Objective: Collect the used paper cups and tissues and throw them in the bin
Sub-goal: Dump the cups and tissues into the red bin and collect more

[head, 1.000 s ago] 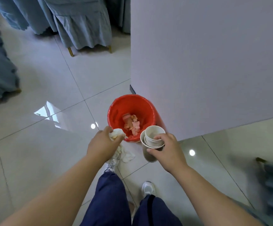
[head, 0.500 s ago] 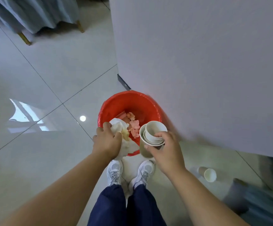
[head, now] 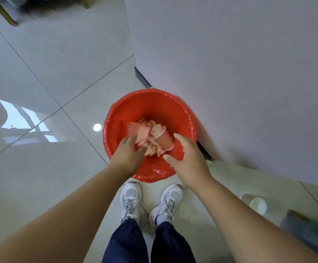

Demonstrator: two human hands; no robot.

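Observation:
A round bin (head: 155, 100) lined with a red bag stands on the floor against the wall. Inside it lie crumpled tissues (head: 142, 136) and stacked paper cups (head: 162, 137) on their side, tinted pink by the bag. My left hand (head: 127, 157) hovers over the bin's near rim, fingers apart, just above the tissues. My right hand (head: 187, 158) is beside it, fingers spread, holding nothing, close to the cups' base. Another paper cup (head: 256, 204) lies on the floor at the right.
A white wall (head: 230, 73) runs along the right, with a dark skirting strip (head: 142, 77) at its foot. My two white trainers (head: 130, 200) stand just before the bin on glossy tiles. A chair leg (head: 5, 17) shows top left; a blurred blue object (head: 310, 230) lower right.
Both hands moved over the bin and let go. The tissues left my left hand and the stacked cups left my right hand; both are now inside the bin.

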